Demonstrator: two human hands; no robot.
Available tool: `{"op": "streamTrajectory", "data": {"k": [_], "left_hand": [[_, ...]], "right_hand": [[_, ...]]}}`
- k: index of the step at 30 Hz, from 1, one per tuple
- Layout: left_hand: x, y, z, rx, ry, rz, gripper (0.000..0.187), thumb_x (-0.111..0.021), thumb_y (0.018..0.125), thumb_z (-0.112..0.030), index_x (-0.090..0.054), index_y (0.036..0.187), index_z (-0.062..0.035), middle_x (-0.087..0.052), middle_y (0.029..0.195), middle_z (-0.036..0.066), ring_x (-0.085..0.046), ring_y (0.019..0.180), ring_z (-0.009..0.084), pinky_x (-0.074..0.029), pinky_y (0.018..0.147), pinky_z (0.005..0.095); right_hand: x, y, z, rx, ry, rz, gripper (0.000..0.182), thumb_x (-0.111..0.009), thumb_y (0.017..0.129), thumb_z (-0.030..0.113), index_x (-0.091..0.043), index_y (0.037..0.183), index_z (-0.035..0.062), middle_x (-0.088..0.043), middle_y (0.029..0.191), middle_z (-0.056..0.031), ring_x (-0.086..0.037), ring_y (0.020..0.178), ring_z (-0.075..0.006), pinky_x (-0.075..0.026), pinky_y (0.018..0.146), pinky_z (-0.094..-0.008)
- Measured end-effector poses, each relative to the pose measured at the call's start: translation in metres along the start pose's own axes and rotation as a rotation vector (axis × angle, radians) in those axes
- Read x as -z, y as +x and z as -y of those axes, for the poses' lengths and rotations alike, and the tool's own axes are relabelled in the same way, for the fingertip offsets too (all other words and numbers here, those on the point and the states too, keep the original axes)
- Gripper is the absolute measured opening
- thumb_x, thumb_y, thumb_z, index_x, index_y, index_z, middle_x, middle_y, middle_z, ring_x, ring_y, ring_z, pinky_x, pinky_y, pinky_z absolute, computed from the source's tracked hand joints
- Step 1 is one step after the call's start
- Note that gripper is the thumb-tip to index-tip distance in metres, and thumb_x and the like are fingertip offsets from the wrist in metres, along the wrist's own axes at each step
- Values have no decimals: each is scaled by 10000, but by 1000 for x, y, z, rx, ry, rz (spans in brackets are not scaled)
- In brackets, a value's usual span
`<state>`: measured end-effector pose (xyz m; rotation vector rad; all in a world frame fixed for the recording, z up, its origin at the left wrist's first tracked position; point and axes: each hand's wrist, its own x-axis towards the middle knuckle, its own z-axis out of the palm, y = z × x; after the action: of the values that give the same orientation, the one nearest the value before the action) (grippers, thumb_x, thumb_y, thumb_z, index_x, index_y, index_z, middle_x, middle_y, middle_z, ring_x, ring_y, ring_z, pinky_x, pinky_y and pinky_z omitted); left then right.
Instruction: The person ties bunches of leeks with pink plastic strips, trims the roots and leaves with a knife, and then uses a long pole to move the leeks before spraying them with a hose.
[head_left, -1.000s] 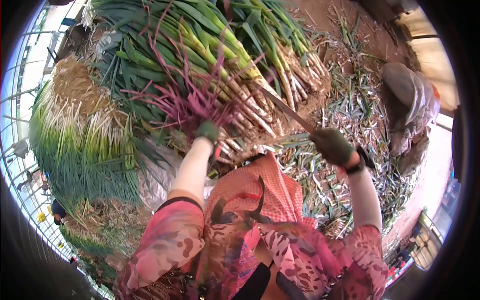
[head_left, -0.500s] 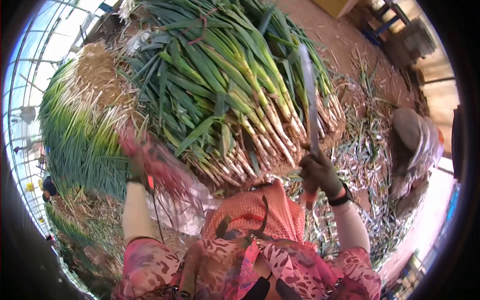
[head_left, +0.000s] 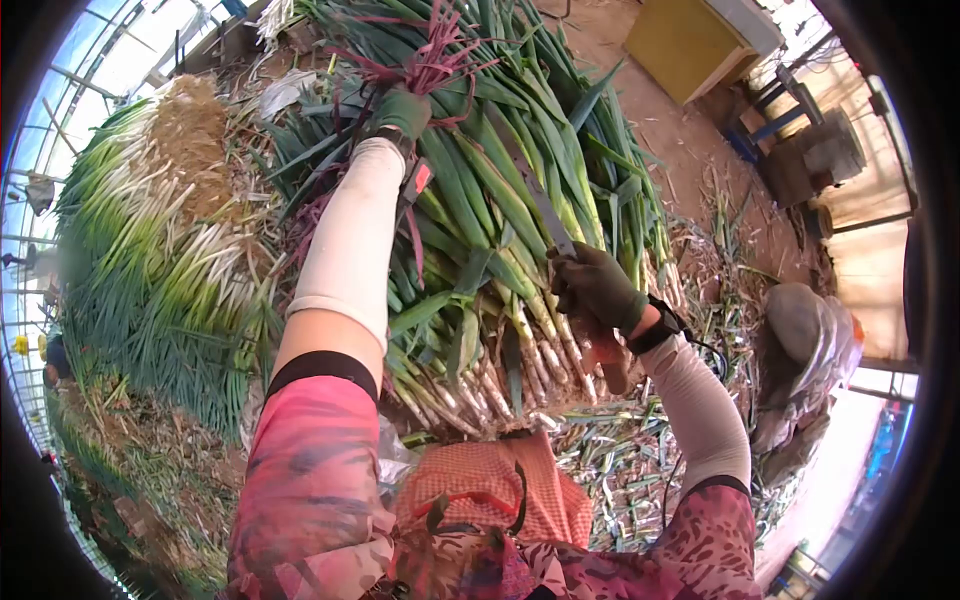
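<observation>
My left hand (head_left: 402,113), in a dark green glove, is closed round a bunch of pink-red tying strips (head_left: 443,58) at the top of the pile. Loose ends of the strips hang over the leaves on both sides of the wrist. Below it lies a heap of large green onions (head_left: 490,185), white root ends toward me. In my gloved right hand (head_left: 598,288) is a long knife (head_left: 545,208), its blade slanting up and left across the stalks. Both hands are over the heap.
Trimmed small green onions (head_left: 130,240) form a long row on the left. Leaf scraps (head_left: 640,445) litter the ground. To the right sits a covered bundle (head_left: 805,350); a yellow box (head_left: 685,45) stands at the back. A checked orange cloth (head_left: 480,490) covers my lap.
My left hand has swung from the lower left up to the top of the heap, carrying the strips. The knife has shifted left, its blade now slanting over the stalks.
</observation>
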<state>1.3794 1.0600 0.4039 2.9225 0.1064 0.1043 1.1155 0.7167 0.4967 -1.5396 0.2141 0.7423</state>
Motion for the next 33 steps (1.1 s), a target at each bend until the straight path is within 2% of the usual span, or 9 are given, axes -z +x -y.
{"op": "streamTrajectory", "data": {"k": [3, 6, 11, 14, 17, 21, 22, 25, 33], "left_hand": [[7, -25, -28, 58, -321, -58, 363, -551, 826, -350, -648, 898, -7, -651, 823, 201, -641, 809, 348, -501, 716, 417], [18, -54, -49, 127, -620, 112, 444, -583, 810, -437, -660, 938, -18, -651, 869, 228, -627, 886, 362, -494, 764, 420], [45, -109, -67, 147, -775, 67, 427, -582, 818, -439, -670, 925, -36, -666, 840, 197, -645, 844, 354, -503, 704, 420], [54, -116, -61, 324, -818, 165, 390, -587, 824, -423, -668, 852, -43, -666, 762, 142, -658, 760, 293, -506, 642, 398], [3, -95, -25, 342, -902, 148, 331, -597, 840, -384, -650, 863, -58, -654, 742, 93, -650, 708, 238, -500, 581, 375], [-46, -122, 16, 291, -1275, -69, 293, -624, 859, -295, -610, 1056, -78, -644, 824, 47, -621, 645, 218, -474, 508, 341], [-45, -122, 26, 372, -1331, 68, 277, -628, 858, -302, -626, 1029, -84, -645, 829, 41, -598, 636, 192, -484, 539, 329], [-53, -135, 73, 334, -1302, 111, 306, -646, 850, -220, -579, 1122, -97, -606, 861, 11, -573, 641, 163, -436, 450, 314], [255, -247, 75, 312, -1326, -356, 224, -564, 897, -279, -603, 1007, -89, -567, 860, -39, -518, 753, 85, -439, 691, 261]], "right_hand": [[3, 8, 8, -20, 50, -4, 205, -522, 911, 123, -548, 1087, 23, -552, 727, -32, -521, 508, -116, -451, 448, -230], [16, 48, 16, 859, -934, 112, 139, -518, 895, 128, -593, 969, 38, -551, 657, -12, -543, 561, -99, -465, 500, -240], [-3, 178, 55, 540, -973, -60, 179, -579, 765, 145, -634, 911, 57, -621, 766, -130, -618, 781, -268, -488, 689, -369], [-37, 175, 67, 427, -853, -461, 198, -584, 773, 162, -639, 927, 50, -648, 839, -182, -634, 866, -334, -496, 739, -398], [-36, 113, 16, 378, -592, -346, 183, -530, 833, 157, -633, 938, 48, -642, 899, -208, -620, 849, -352, -480, 730, -399], [12, -9, -57, 237, 130, -326, 142, -510, 930, 143, -615, 997, 75, -489, 649, 43, -454, 555, -56, -353, 484, -205], [47, -33, -92, 385, -248, -335, 131, -517, 926, 134, -618, 992, 83, -481, 634, 55, -418, 523, -37, -321, 457, -194], [51, -118, -102, -110, 81, -423, 111, -542, 907, 116, -625, 975, 86, -475, 608, 65, -393, 480, -34, -309, 415, -198], [65, -263, -226, -402, 101, -349, 92, -534, 887, 127, -613, 903, 83, -481, 593, 48, -431, 460, -59, -347, 405, -224]]}}
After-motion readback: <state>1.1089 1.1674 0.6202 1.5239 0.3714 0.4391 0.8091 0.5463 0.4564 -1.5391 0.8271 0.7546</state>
